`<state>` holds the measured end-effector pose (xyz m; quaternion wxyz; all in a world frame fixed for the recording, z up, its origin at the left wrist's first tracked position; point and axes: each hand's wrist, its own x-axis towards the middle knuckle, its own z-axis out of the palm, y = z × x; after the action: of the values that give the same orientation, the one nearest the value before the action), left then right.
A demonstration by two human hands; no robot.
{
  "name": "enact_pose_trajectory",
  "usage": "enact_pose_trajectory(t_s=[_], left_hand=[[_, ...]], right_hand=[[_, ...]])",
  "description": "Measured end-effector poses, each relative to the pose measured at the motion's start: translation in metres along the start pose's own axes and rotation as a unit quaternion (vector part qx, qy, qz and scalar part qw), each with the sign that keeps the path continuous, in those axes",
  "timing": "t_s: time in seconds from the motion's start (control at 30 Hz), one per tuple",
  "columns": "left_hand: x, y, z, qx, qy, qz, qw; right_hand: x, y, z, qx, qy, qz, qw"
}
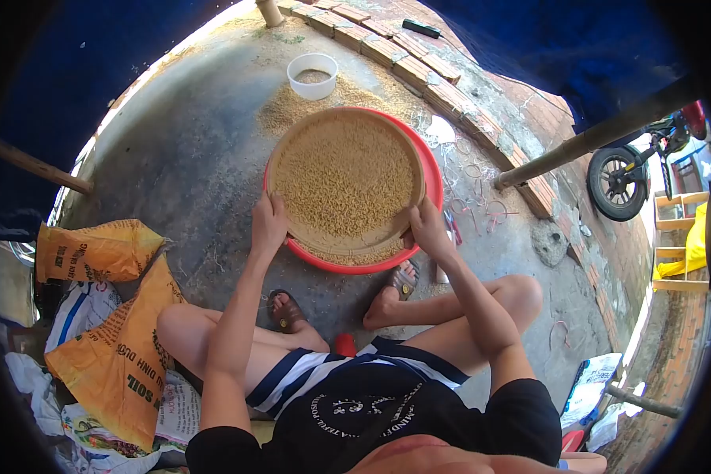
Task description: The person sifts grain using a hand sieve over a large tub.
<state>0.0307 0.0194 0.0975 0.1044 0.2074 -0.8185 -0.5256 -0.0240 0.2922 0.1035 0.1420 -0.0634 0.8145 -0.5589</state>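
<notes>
L hand (269, 221) & R hand (428, 223) grip the round tray (346, 112) at its L & R rim, toward the near edge, fingers curled round it & pinching; some tips are hidden, can't tell their spread. Grain (347, 189) lies in the tray btwn & beyond the fingers, w/ tray over red basin (431, 174), whose R & near rims show.

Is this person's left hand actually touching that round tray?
Touching: the head view shows the left hand gripping the round tray, its thumb lapped over the edge.
</notes>
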Motion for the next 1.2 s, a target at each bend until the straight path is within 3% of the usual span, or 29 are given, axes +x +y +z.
enact_pose_trajectory(t_s=[0.03,0.1,0.23,0.33,0.4,0.47,0.53,0.6,0.63,0.67,0.7,0.77,0.83,0.9,0.93,0.97,1.0,1.03,1.07,1.1,1.17,1.2], left_hand=[[0.001,0.011,-0.004,0.0,0.0,0.004,1.0],[0.006,0.025,-0.007,0.037,0.129,0.231,0.964],[0.035,-0.024,0.013,0.06,0.144,0.228,0.961],[0.038,-0.062,0.026,0.128,0.132,0.235,0.954],[0.024,-0.071,0.031,0.057,-0.007,-0.049,0.997],[0.018,-0.069,0.028,0.041,-0.03,-0.083,0.995],[0.014,-0.061,0.022,0.025,-0.056,-0.114,0.992],[0.016,-0.046,0.012,0.041,0.001,-0.005,0.999],[0.016,-0.03,0.007,0.039,0.001,0.0,0.999],[0.013,-0.011,0.001,0.051,0.077,0.129,0.987],[0.011,0.001,-0.003,0.063,0.153,0.253,0.953],[0.015,0.008,-0.005,0.055,0.135,0.228,0.963],[0.023,-0.004,0.0,0.048,0.12,0.194,0.973],[0.036,-0.049,0.02,0.102,0.185,0.332,0.919],[0.031,-0.06,0.024,0.103,0.188,0.328,0.92],[0.022,-0.073,0.027,0.074,0.062,0.125,0.987],[0.013,-0.085,0.03,0.039,-0.07,-0.086,0.993],[0.009,-0.1,0.034,0.04,-0.071,-0.087,0.993],[0.005,-0.114,0.037,0.014,-0.124,-0.147,0.981],[0.002,-0.113,0.036,-0.012,-0.177,-0.205,0.963],[0.002,-0.11,0.034,-0.003,-0.191,-0.205,0.96],[0.001,-0.088,0.028,0.01,-0.151,-0.162,0.975]], right_hand=[[-0.001,-0.012,0.0,0.001,0.002,-0.003,1.0],[0.001,-0.029,0.002,0.027,0.055,-0.125,0.99],[0.029,0.009,0.016,0.016,0.06,-0.107,0.992],[0.029,0.035,0.023,-0.001,-0.003,0.004,1.0],[0.024,0.051,0.026,0.004,-0.038,0.049,0.998],[0.029,0.075,0.024,-0.008,-0.095,0.11,0.989],[0.021,0.055,0.022,-0.001,-0.058,0.088,0.994],[0.009,0.018,0.015,0.005,-0.017,0.062,0.998],[0.002,-0.005,0.012,0.002,0.016,0.002,1.0],[-0.001,-0.017,0.01,-0.001,0.047,-0.057,0.997],[0.002,-0.019,0.011,-0.002,0.048,-0.058,0.997],[0.009,-0.021,0.013,0.045,0.089,-0.14,0.985],[0.018,-0.01,0.016,0.039,0.074,-0.112,0.99],[0.018,0.014,0.023,0.035,0.06,-0.082,0.994],[0.015,0.03,0.027,0.009,0.035,-0.028,0.999],[0.012,0.045,0.029,-0.017,0.01,0.028,0.999],[0.007,0.058,0.031,-0.017,0.007,0.029,0.999],[0.001,0.069,0.032,-0.018,-0.041,0.111,0.993],[-0.003,0.079,0.033,-0.017,-0.088,0.193,0.977],[-0.006,0.085,0.035,-0.015,-0.085,0.197,0.977],[-0.008,0.095,0.036,0.043,-0.085,0.22,0.971],[-0.009,0.086,0.033,0.045,-0.081,0.221,0.971]])
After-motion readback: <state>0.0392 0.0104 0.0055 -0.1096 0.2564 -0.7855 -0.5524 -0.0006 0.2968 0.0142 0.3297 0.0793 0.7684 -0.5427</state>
